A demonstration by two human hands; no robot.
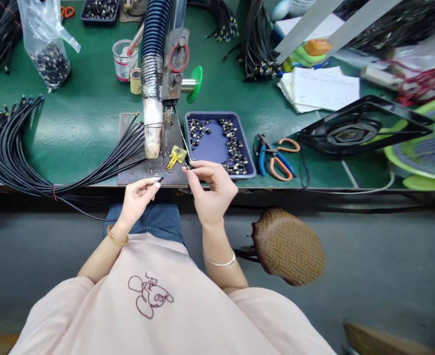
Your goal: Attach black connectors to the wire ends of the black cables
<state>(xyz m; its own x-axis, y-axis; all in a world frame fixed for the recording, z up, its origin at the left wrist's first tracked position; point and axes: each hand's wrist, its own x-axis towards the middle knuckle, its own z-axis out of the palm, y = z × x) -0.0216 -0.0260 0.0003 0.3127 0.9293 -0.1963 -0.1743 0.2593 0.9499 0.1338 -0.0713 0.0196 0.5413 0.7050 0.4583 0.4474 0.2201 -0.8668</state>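
Observation:
Near the table's front edge, my left hand (139, 195) pinches the stripped end of a black cable (162, 178), where small coloured wires show. My right hand (213, 190) is closed at the fingertips on a small black connector (188, 167), partly hidden by the fingers. A thin solder wire (182, 135) runs down from the stand to beside these fingertips. Just beyond both hands are the soldering iron (166, 129) and a yellow clip (173, 157) on a dark work plate (132, 175). The blue tray (212, 148) of loose connectors (234, 148) lies right of them.
A cable bundle (25, 162) curves along the left edge. A fume hose (153, 88) and a solder spool (194, 85) stand ahead. Right of the tray lie pliers (264, 155), cutters (282, 160), a black fan (361, 130) and a green basket (424, 148). A stool (289, 246) stands below.

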